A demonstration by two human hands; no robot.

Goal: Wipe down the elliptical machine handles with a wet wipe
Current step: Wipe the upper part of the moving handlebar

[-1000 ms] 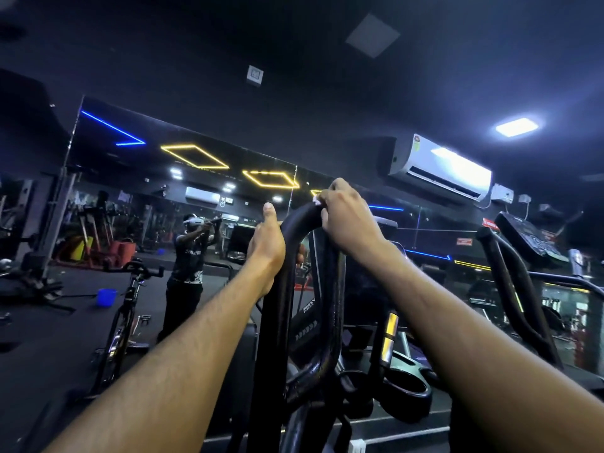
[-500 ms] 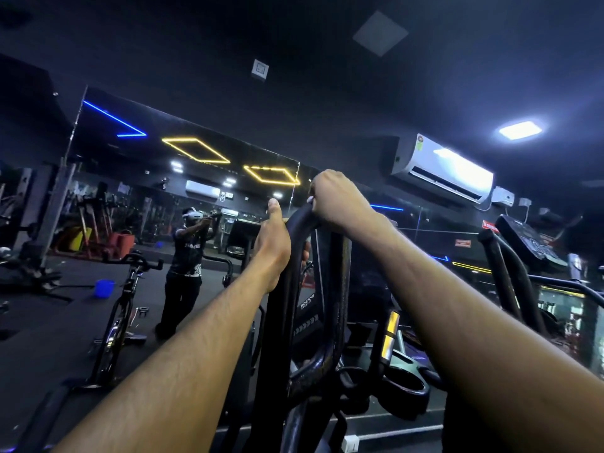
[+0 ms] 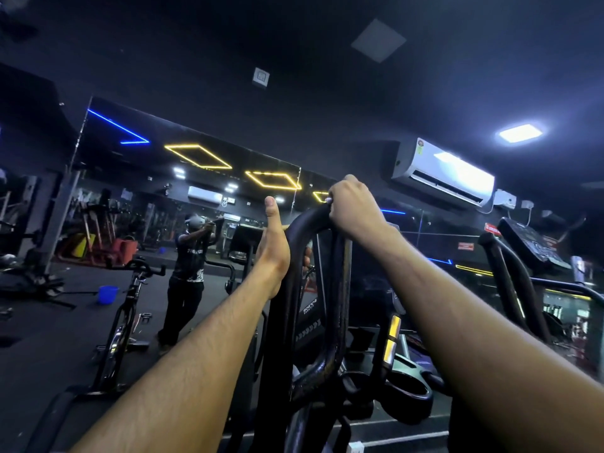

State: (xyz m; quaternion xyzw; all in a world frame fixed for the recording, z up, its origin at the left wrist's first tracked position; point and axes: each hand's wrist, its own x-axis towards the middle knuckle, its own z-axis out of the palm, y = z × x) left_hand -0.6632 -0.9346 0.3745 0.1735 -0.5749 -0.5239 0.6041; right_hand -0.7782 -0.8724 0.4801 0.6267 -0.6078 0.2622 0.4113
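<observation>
A black looped elliptical handle (image 3: 294, 282) rises in the middle of the head view. My left hand (image 3: 274, 243) grips its left side, thumb pointing up, fingers wrapped behind the bar. My right hand (image 3: 351, 206) is curled over the top of the loop. A small white bit of wet wipe (image 3: 327, 200) shows at the fingertips of that hand; most of the wipe is hidden under the palm. A second black handle (image 3: 510, 286) stands to the right.
The machine's console (image 3: 529, 243) sits at the right, a cup holder ring (image 3: 405, 387) lower centre. A wall mirror ahead reflects a person (image 3: 188, 276). A spin bike (image 3: 130, 308) and a blue bucket (image 3: 107, 294) are at left. An air conditioner (image 3: 444, 173) hangs above right.
My right hand has slid slightly left along the top of the loop. My left hand's thumb has lifted straighter. The camera has tilted a little.
</observation>
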